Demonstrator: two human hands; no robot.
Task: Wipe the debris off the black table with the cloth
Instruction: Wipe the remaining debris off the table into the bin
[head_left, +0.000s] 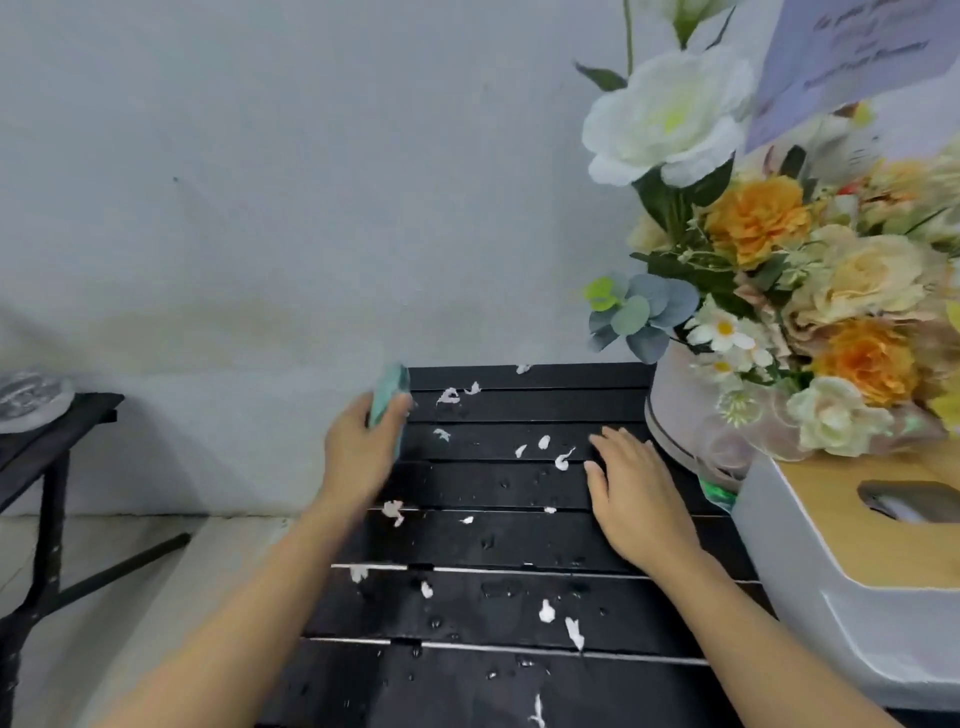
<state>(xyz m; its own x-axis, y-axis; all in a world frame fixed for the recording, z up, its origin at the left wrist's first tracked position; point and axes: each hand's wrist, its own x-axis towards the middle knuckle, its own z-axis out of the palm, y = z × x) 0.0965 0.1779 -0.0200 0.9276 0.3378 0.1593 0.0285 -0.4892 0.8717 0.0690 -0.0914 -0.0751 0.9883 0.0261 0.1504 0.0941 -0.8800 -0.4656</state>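
Now: left hand (363, 447) at the far left corner of the black slatted counter (493, 488), grip closed round a folded teal cloth (390, 397). The cloth sits between thumb and fingers, and its upper part sticks out past the fingertips toward the wall. Hand and cloth are blurred, so I cannot tell whether the cloth touches the slats; it looks to sit right at the counter's left edge.

Right hand (631, 493) lies palm down on the counter with fingers straight, holding nothing. It is well apart from the cloth and just beside the round pale flower box (675, 415).

Debris: white scraps (545, 611) lie scattered over most slats
- a few near the far edge, just right of the cloth
- a cluster between the two hands, one scrap close to the right fingertips
- more on the near slats between the forearms

Water droplets (488, 543) dot the middle and near slats.

Right side of counter: the flower box with white, orange and cream blooms, and nearer, a white tissue box (810, 613) with a tan top.

Left, apart from the counter: a second dark counter (57, 431) carrying a glassy dish (28, 400)
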